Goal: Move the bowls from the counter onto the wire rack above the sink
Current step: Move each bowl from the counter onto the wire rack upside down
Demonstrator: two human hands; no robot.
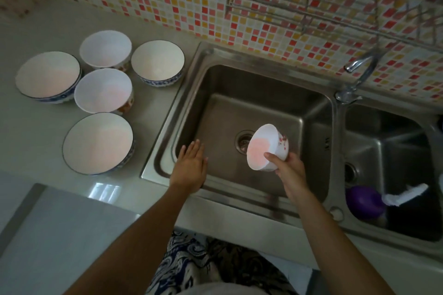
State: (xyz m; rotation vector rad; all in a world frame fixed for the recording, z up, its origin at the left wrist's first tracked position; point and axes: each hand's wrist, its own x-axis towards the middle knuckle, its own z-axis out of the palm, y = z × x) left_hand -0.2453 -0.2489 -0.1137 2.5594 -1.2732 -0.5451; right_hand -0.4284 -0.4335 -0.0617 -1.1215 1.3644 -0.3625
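My right hand (288, 171) grips a small white bowl with a red flower pattern (265, 148), tilted on its side over the left sink basin (215, 108). My left hand (190, 166) hovers flat and open over the basin's left edge, holding nothing. Several white bowls stand upright on the counter at the left: a blue-rimmed one nearest me (98, 142), two smaller flowered ones (103, 90) (105, 49), and two more blue-patterned ones (48, 76) (158, 62). The wire rack (311, 5) hangs on the tiled wall at the upper right and looks bare.
A chrome tap (359, 67) rises between the two basins, under the rack. The right basin (395, 151) holds a purple object (364, 201) and a white brush-like item (405, 195). The pale counter (36, 139) runs left of the sink.
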